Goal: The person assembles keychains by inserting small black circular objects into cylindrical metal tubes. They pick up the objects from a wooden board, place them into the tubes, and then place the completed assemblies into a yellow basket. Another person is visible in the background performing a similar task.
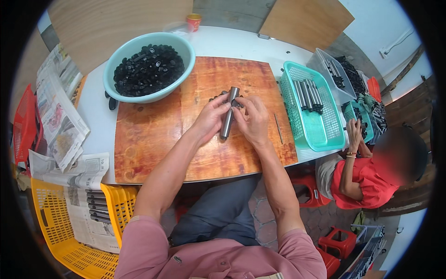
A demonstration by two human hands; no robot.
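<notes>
Over the wooden board (158,153), my left hand (208,122) is closed around a shiny metal tube (226,126). The tube stands at a slant, its far end tipped slightly right. My right hand (253,122) is at the tube's right side, thumb and fingers pinched on a small black piece (235,103) against the tube. The fingers partly hide this piece, so its exact shape does not show. Just beyond my hands lies a small heap of black pieces (217,96). To the right of my right hand, a thin metal rod (278,129) rests on the board.
At the back left, a pale green bowl (108,83) holds many black pieces (148,69). A green basket (302,135) on the right contains metal tubes (307,95). A yellow crate (51,232) stands lower left. A person in red (360,183) works at the right.
</notes>
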